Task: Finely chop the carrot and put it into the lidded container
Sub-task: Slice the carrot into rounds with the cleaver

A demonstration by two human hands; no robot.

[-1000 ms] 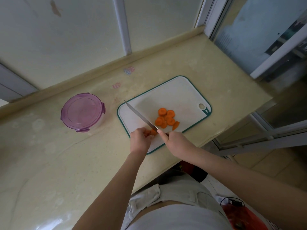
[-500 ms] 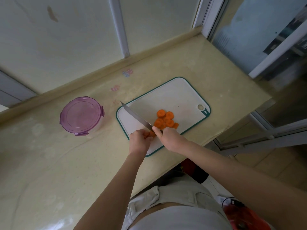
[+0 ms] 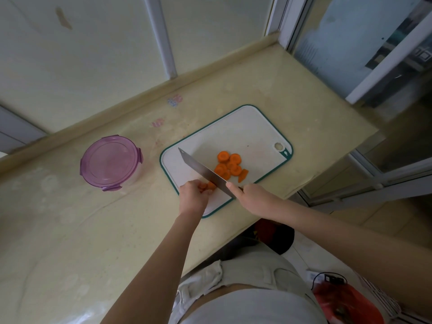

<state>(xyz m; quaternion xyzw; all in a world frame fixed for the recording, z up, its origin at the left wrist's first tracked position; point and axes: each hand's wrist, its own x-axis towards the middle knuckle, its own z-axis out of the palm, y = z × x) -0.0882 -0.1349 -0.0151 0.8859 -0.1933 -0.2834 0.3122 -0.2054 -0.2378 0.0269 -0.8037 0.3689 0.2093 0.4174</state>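
Several carrot rounds lie in a loose heap near the middle of the cutting board, and only a short stub of carrot is left, pinched in the curled fingers of the left hand at the board's near edge. The right hand is wrapped around the handle of the knife, whose blade runs from beside the stub out toward the board's far-left corner. Compared with a second ago the blade has drawn slightly back from the heap and sits again against the stub, so another slice is probably being taken; the heap looks much the same. Slicing seems nearly finished, but rounds are not a fine chop, so the pile likely needs further cutting. The lidded container stands on the worktop well left of the board, its purple lid in place; it must be opened before any carrot goes in
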